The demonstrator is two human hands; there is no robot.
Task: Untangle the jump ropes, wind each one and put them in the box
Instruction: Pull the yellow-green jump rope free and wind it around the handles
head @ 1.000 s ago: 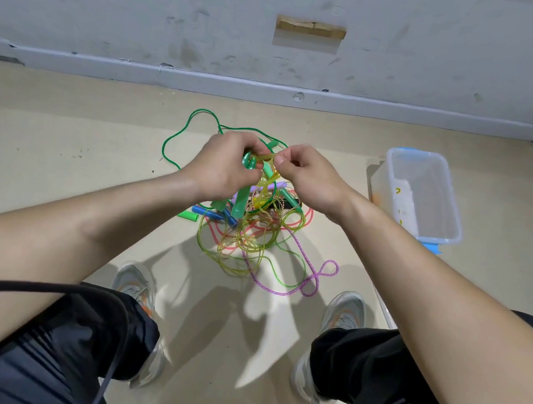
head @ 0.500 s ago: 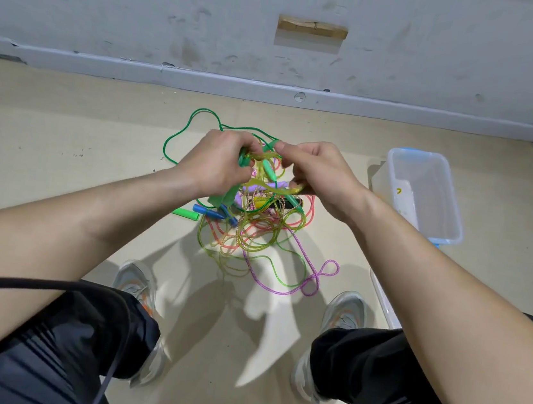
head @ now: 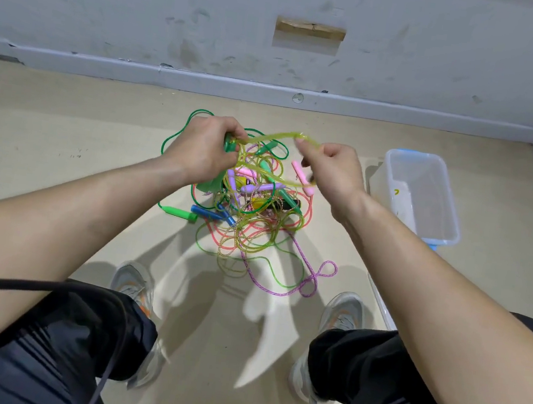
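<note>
One tangled pile of jump ropes is being worked on the floor, just ahead of the shoes. At least five cord colours are being counted in it, though the exact number of ropes cannot be told. One clear box is being kept near the pile's right side, with no rope seen inside. One yellow-green strand is being stretched between two hands. It is being gripped together with a green handle in the curled left hand, and pinched at the fingertips of the right hand. If it is being pulled hard while loops are crossing below, knots could be tightened and the pile dragged.
</note>
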